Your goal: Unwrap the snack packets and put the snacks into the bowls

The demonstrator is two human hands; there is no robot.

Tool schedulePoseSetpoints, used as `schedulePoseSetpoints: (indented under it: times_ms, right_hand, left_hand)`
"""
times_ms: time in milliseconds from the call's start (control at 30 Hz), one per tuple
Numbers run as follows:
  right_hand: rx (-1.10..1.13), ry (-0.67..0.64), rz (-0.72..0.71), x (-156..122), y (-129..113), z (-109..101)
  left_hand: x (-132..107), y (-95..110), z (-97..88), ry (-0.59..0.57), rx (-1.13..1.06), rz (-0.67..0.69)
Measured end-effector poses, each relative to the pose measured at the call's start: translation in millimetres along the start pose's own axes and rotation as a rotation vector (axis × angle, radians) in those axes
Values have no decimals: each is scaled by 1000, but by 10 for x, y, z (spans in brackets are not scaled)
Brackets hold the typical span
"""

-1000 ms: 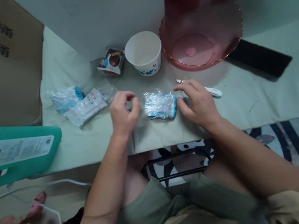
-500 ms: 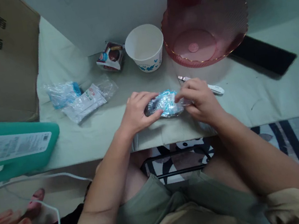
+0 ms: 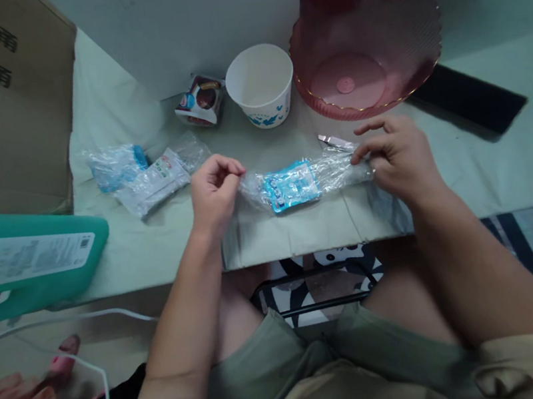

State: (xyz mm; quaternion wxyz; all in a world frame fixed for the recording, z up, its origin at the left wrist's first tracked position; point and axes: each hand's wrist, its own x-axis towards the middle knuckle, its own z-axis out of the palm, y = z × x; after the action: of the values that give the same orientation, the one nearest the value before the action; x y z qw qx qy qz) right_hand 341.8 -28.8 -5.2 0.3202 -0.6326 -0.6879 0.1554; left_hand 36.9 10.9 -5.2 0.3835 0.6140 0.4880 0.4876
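Left hand (image 3: pixel 217 190): thumb and fingertips pinched together on one end of the clear wrap (image 3: pixel 336 171)
Right hand (image 3: pixel 399 158): half-curled, seemingly gripping the other end
Wrap: looks like straightening it out; next calls for a steady hold at both ends
Blue packet (image 3: pixel 292 186): flat, crinkled, shiny, between the hands near the desk's (image 3: pixel 477 186) front edge
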Motion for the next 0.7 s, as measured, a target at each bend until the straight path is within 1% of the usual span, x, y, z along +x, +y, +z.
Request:
schedulePoseSetpoints:
  times_ms: [67,133,200,233,267,300,333,367,400,433,467,500,533,600,700]
  right_hand:
    - [69,48,12,18,27,-49]
    - [115,177,30,30,18,-89]
    - [111,351,-1,24,-45,-94]
    - [100,415,-55,12,-95,-77]
    - [86,442,-125,-5,-154,-48]
    - [70,418,-204,-25,-215,-7]
    - [49,346,-277,-46,-273,41]
    - [21,241,-329,-67,-321,93]
    - [-17,122,-352,-83,-354,144]
    - [-59,19,-351,-94,-369,188]
    - [-99,-58,-337,-99,-368,223]
    - [-132,-109,-320,-98,-353,247]
    - [-155,-139,-304,-91,-330,258]
    - [-172,-157,-301,-69,-286,249]
    - [-158,-130,-304,-48,-282,200]
  left_hand:
    - [60,-55,-91,109,-106,-78]
    - [125,-101,-203,244,-144,-97]
    - [166,-116,-291,372,-118,-46]
    - [168,-107,-312,403,-95,-7]
    - [157,-88,-312,383,-68,24]
    - [132,-62,-293,309,-31,37]
    - [99,-30,-258,193,25,30]
    - [61,2,-215,55,98,9]
    - [24,31,-169,-79,182,-22]
    - [-6,54,-129,-187,261,-57]
    - [-26,69,-100,-246,324,-88]
    - [-34,74,-84,-260,363,-111]
    - [-31,69,-81,-243,373,-120]
    - [-1,34,-106,-167,339,-113]
    - [59,-57,-170,-24,267,-79]
